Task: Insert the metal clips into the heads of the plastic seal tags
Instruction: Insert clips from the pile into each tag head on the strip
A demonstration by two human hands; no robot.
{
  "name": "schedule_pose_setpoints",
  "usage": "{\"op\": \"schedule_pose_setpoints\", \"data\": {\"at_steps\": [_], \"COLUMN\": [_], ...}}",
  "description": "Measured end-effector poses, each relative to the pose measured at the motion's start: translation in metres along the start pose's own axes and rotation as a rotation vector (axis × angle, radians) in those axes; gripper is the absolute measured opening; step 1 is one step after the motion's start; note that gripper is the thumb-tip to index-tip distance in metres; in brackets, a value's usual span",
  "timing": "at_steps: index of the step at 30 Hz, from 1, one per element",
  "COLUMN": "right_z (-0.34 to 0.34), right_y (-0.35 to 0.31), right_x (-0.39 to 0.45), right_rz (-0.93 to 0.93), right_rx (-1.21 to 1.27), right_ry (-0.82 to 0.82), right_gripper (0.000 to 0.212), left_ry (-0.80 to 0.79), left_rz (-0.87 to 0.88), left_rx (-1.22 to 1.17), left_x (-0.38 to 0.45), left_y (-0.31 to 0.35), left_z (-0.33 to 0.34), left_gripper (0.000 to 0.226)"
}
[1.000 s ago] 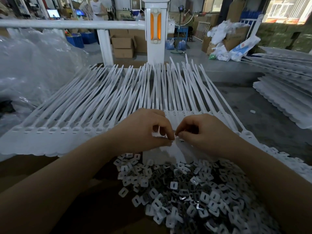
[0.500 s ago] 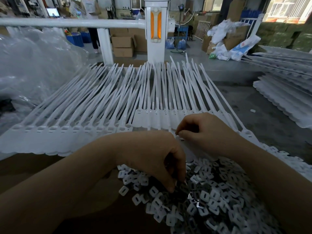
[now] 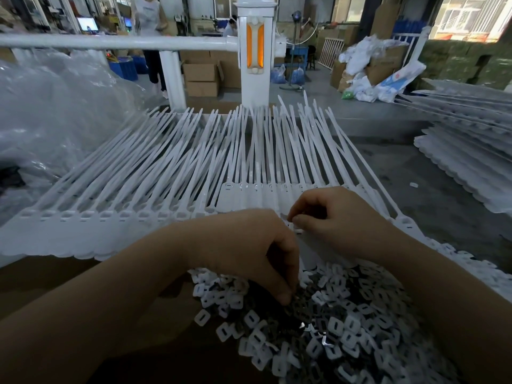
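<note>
left hand is down in the pile of metal clips at the near edge of the table, fingertips curled in, can't tell if it's got one. right hand pinches the head of a seal tag in the white row of plastic seal tags fanned out behind.

White plastic seal tags lie flat in overlapping rows, tails fanning toward twelve o'clock, slotted heads nearest the viewer. Small square metal clips, silvery with slots, lie heaped at five o'clock.
</note>
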State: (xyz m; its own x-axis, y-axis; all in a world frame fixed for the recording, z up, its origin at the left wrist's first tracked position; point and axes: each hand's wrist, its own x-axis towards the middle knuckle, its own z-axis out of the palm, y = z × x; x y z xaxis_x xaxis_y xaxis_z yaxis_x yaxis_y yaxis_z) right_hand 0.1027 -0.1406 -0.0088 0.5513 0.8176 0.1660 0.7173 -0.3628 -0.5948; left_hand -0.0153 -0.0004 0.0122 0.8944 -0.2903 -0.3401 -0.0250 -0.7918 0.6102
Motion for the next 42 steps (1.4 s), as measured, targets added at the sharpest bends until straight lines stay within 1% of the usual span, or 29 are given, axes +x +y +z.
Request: {"op": "schedule_pose_setpoints", "data": {"at_steps": [1,2,4,5,7,8,10,12,14,15,17,18,21,22,24,26,34,36,39,42], "right_z": [-0.001,-0.003,-0.006,-0.007,-0.009,-0.010,-0.011,-0.011,-0.011,-0.011,-0.011,-0.011,-0.011,-0.011,-0.010,-0.009,-0.007,-0.006,-0.003,0.002], "right_y": [-0.001,-0.002,-0.005,-0.007,-0.010,-0.010,-0.011,-0.011,-0.010,-0.009,-0.008,-0.007,-0.006,-0.006,-0.007,-0.007,-0.008,-0.007,-0.002,0.001], "right_x": [0.000,-0.001,-0.002,-0.003,-0.004,-0.005,-0.007,-0.008,-0.007,-0.006,-0.006,-0.006,-0.005,-0.005,-0.005,-0.005,-0.004,-0.003,0.001,0.002], "right_rz": [0.000,-0.001,0.002,0.005,0.016,0.017,0.010,0.004,0.003,0.006,0.017,0.025,0.044,0.047,0.046,0.045,0.029,0.049,0.125,0.181], "right_rx": [0.035,0.084,0.210,0.281,0.397,0.432,0.483,0.521,0.548,0.557,0.572,0.579,0.581,0.585,0.585,0.567,0.519,0.505,0.404,0.274], "right_ry": [0.011,0.026,0.059,0.065,0.040,0.015,-0.040,-0.081,-0.097,-0.100,-0.100,-0.091,-0.040,-0.026,0.003,0.030,0.036,0.049,0.117,0.086], "right_gripper": [0.015,0.015,0.013,0.011,0.011,0.013,0.015,0.014,0.012,0.011,0.008,0.007,0.005,0.005,0.004,0.005,0.009,0.011,0.013,0.012], "left_ry": [0.142,0.285,0.554,0.689,0.925,1.006,1.083,1.115,1.146,1.153,1.138,1.123,1.061,1.025,0.966,0.927,0.778,0.785,0.872,0.879], "left_rz": [0.069,0.095,0.154,0.188,0.235,0.278,0.404,0.506,0.552,0.555,0.509,0.453,0.240,0.203,0.186,0.171,0.031,-0.004,-0.110,-0.244], "left_rx": [-0.052,-0.114,-0.263,-0.267,-0.166,-0.073,0.223,0.480,0.602,0.614,0.519,0.411,-0.031,-0.142,-0.258,-0.307,-0.461,-0.475,-0.458,-0.397], "left_x": [-0.003,-0.012,-0.010,-0.008,-0.001,-0.001,-0.003,-0.001,0.000,0.000,0.000,0.000,-0.001,-0.001,-0.002,-0.002,-0.002,0.000,0.005,0.010], "left_y": [0.000,-0.005,-0.009,-0.010,-0.015,-0.017,-0.022,-0.024,-0.026,-0.027,-0.026,-0.024,-0.021,-0.021,-0.020,-0.018,-0.019,-0.019,-0.021,-0.024], "left_z": [-0.003,-0.005,-0.004,-0.003,0.001,0.000,0.000,0.003,0.003,0.003,0.004,0.004,0.004,0.003,0.001,-0.002,-0.006,-0.005,-0.004,-0.001], "left_gripper": [0.019,0.017,0.014,0.014,0.015,0.014,0.009,0.006,0.006,0.007,0.010,0.013,0.021,0.018,0.008,0.002,0.006,0.007,0.008,0.013]}}
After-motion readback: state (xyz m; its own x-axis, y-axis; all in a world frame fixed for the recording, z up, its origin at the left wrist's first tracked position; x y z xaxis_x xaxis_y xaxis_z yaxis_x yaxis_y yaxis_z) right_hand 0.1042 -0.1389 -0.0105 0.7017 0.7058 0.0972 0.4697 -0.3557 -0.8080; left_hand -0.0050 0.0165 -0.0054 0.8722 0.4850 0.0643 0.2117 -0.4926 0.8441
